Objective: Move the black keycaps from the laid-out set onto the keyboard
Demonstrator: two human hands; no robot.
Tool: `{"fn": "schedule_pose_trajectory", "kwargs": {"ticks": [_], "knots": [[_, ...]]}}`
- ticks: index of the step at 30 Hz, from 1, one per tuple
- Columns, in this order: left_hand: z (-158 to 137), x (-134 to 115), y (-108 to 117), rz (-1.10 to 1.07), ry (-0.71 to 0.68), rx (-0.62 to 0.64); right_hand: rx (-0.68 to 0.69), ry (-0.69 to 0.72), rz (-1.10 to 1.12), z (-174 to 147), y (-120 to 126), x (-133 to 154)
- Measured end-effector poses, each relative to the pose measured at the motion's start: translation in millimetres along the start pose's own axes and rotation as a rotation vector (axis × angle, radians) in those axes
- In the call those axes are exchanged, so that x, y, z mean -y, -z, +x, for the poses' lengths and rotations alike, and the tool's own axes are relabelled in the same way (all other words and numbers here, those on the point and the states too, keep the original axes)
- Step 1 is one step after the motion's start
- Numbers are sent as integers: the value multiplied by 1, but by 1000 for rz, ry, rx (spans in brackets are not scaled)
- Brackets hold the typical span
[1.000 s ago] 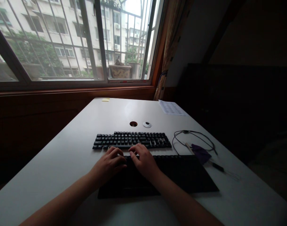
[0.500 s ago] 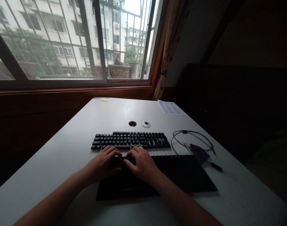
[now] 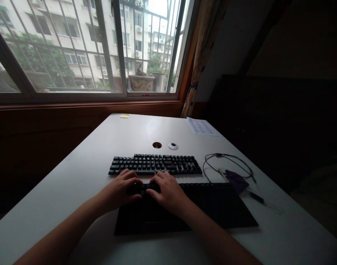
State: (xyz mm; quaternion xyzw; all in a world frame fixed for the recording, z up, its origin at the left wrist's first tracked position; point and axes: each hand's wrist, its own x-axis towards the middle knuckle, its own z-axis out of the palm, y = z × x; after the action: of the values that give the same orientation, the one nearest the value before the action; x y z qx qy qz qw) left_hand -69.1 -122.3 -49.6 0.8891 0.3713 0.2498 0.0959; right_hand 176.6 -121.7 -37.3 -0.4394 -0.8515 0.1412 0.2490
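The keyboard [image 3: 218, 206] lay flat on the white table [image 3: 60, 184], a broad black slab with straight edges, wider toward the near side as seen from above. Most of its face was so dark that detail was lost; a faint pale line showed near the front. Small black bumps ran along its far edge, with a few more between the hands.

Just beyond it, well in from the table's sides, sat the loose-looking keys [image 3: 140, 162]: black, blocky, set out in rows, stepped at the back left, with white showing through gaps toward the right. A long grey-black bar filled part of their nearest row.

The left hand [image 3: 120, 189] was half curled over the keyboard's far left part, thumb apart from the fingers. The right hand [image 3: 168, 191] bent in beside it, near but separate, its thumb and fingers partly spread. Whether either pinched anything could not be told.

To the right, a thin cable [image 3: 237, 157] lay looped near a purple cloth [image 3: 236, 181] and a black-handled tool [image 3: 256, 197] with a wire end.
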Motion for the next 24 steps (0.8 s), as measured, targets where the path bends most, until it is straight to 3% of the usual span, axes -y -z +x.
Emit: {"fn": "schedule_pose_trajectory", "kwargs": {"ticks": [24], "knots": [[-1, 3, -2, -27, -4, 14, 61, -8, 71, -5, 6, 3]]}}
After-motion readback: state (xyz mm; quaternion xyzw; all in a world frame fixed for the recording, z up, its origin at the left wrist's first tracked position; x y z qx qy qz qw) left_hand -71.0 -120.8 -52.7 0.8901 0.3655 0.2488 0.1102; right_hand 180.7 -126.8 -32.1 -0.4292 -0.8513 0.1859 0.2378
